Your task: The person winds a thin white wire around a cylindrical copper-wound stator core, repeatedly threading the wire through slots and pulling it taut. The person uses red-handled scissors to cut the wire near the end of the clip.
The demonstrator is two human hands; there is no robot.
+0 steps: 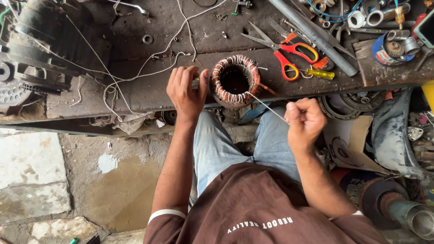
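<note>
Brown-sleeved arms reach to a ring-shaped copper coil (235, 81) laced with white cord at the worn metal bench's (149, 92) edge, left hand (186, 92) pinching its rim, right hand (305, 119) clenched around a taut white cord (266, 107), orange-handled scissors (285, 49) nearby.

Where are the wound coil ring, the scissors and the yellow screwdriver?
wound coil ring (217, 74): head view, on its left winding.
scissors (296, 49): head view, on the red-orange handle.
yellow screwdriver (322, 73): head view, on its handle.

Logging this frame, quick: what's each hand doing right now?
Left hand: fingers bent against the side of the stator, steadying it.
Right hand: closed in a fist on a white string running to the stator.
</note>
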